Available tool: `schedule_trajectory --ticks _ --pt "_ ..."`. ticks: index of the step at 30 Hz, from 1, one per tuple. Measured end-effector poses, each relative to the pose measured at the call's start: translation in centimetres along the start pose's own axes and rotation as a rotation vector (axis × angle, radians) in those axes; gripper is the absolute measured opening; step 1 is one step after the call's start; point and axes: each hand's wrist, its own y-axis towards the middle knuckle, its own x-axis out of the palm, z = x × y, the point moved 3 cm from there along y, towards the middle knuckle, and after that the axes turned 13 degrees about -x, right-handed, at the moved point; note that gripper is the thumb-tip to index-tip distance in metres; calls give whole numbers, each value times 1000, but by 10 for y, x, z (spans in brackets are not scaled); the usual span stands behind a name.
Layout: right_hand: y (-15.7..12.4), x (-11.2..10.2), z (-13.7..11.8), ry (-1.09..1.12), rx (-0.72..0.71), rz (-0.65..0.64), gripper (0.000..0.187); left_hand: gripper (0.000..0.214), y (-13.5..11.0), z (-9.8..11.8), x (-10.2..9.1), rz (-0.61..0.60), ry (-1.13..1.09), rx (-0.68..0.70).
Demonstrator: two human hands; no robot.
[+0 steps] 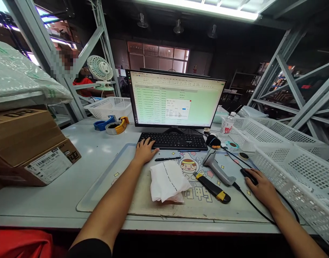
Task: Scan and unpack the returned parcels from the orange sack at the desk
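My left hand (145, 150) rests with fingers spread over the left end of a black keyboard (177, 141). My right hand (261, 188) is curled over a black computer mouse (249, 176) at the right side of a printed desk mat (121, 193). Between my arms lie a crumpled white packet (167, 181), a black pen (167, 158), a yellow-and-black utility knife (213, 188) and a grey barcode scanner (218, 168). Behind the keyboard, a monitor (153, 104) shows a spreadsheet with a small dialog box; its text is too small to read.
A cardboard box (24, 143) stands at left, near blue (105, 123) and yellow (123, 123) tape dispensers. White plastic baskets (296, 161) line the right edge, beside a bottle (228, 123). A fan (100, 67) and a person in red (85, 86) are behind the metal frame.
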Motion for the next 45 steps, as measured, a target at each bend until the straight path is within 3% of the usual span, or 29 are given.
schedule_trajectory --ticks 11,23,45 --pt "-2 -2 -1 -42 79 -44 57 68 0 0 0 -18 -18 -11" --pt "-6 -4 -1 -87 49 -121 58 66 -7 2 -5 -41 -51 -35" --pt "-5 -8 1 -72 74 -130 57 67 -4 0 0 -48 -77 -20"
